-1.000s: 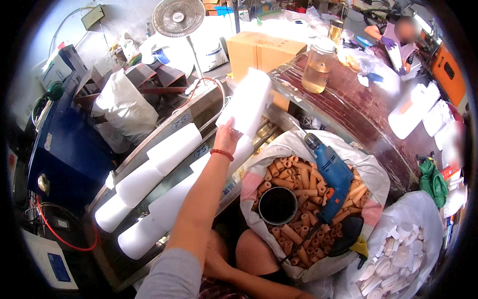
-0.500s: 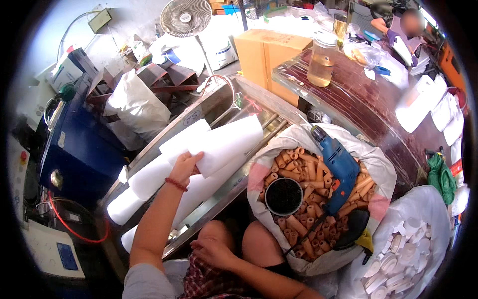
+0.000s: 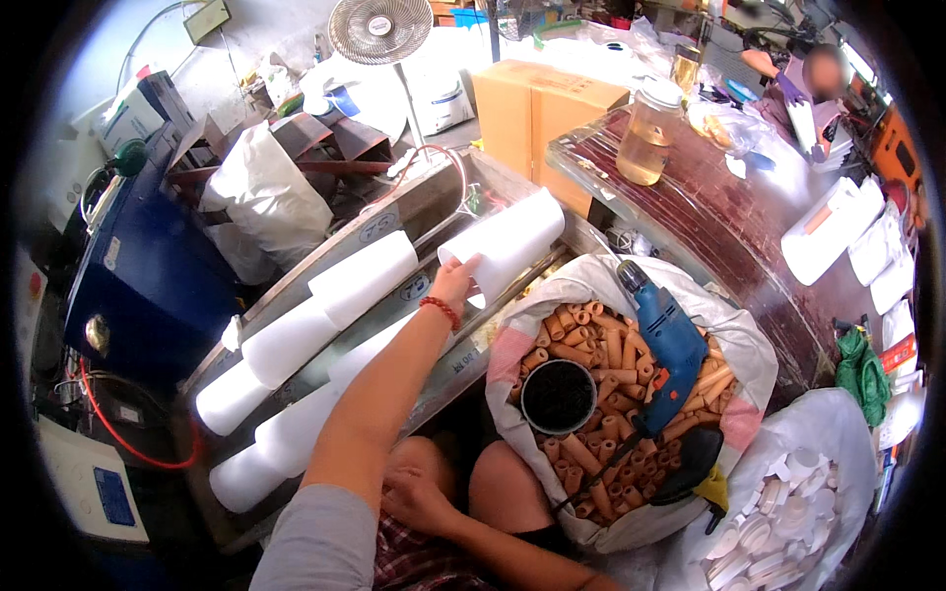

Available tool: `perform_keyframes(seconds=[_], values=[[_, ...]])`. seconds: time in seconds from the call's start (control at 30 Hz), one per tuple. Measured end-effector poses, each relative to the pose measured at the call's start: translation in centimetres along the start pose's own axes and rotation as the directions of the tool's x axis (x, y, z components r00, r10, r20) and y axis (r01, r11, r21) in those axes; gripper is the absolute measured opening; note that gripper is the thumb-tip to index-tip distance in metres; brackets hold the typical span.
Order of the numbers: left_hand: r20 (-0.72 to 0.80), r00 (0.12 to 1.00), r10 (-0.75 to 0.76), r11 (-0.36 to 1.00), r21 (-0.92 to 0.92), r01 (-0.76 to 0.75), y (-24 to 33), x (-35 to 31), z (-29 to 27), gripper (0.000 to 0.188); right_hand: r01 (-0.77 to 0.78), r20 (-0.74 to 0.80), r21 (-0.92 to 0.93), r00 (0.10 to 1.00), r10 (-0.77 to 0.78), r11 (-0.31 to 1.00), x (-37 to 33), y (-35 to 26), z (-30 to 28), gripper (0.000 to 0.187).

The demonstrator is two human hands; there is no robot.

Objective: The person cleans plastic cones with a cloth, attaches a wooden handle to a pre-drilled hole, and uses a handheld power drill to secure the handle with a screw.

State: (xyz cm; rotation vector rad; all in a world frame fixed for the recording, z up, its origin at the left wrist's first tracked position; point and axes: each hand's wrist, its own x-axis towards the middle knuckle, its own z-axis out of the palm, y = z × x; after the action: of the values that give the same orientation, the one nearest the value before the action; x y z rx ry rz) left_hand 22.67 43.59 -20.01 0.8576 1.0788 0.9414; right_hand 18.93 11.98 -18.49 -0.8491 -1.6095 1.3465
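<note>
My left hand [image 3: 461, 280], a red bead bracelet at its wrist, grips the near end of a white rolled tube [image 3: 514, 234] at the far right of a long trough [image 3: 379, 226]. Along the trough's left side lies a row of overlapping white tubes [image 3: 363, 280]. Another row [image 3: 296, 429] runs partly beneath my left forearm. My right hand [image 3: 419, 498] rests on my lap over a thigh, fingers loosely extended and holding nothing.
To my right a sack [image 3: 754, 340] is full of orange-brown tubes, with a blue power drill [image 3: 670, 340] and a dark round cup [image 3: 559, 396] on top. Beside it a bag holds white caps [image 3: 778, 527]. A jar [image 3: 647, 133] stands on the table; a person works beyond.
My left hand has carried the white tube to the right and farther away, off the left row. My right hand stays on my lap.
</note>
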Motion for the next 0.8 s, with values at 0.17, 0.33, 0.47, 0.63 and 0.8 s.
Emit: perform_keyframes(seconds=[0.17, 0.33, 0.47, 0.63, 0.8], values=[[-0.027, 0.999, 0.043, 0.997, -0.058, -0.044, -5.4, 2.3, 0.0, 0.025, 0.031, -0.093, 0.058, 0.995, -0.026, 0.998, -0.4, 2.5, 2.1, 0.03], [-0.003, 0.992, 0.122, 0.817, 0.569, -0.099, -7.7, 2.6, -0.3, 0.053, 0.094, -0.036, -0.044, 0.995, -0.096, 0.995, -0.2, 2.9, 1.5, 0.03], [0.204, 0.977, 0.053, 0.111, 0.972, -0.209, -4.3, -2.4, 0.0, 0.066, -0.024, 0.007, 0.001, 1.0, 0.024, 1.0, 0.1, 1.0, 0.2, 0.028], [0.185, 0.957, -0.223, -0.62, 0.731, -0.286, -4.4, -3.4, -5.5, 0.032, 0.041, -0.054, -0.039, 0.998, -0.043, 0.998, 0.2, 1.0, 1.3, 0.022], [0.018, 0.947, -0.32, -0.815, 0.505, -0.285, -5.5, -4.5, -8.3, 0.032, -0.025, -0.069, 0.058, 0.997, 0.029, 0.998, -0.4, 3.5, 2.3, 0.026]])
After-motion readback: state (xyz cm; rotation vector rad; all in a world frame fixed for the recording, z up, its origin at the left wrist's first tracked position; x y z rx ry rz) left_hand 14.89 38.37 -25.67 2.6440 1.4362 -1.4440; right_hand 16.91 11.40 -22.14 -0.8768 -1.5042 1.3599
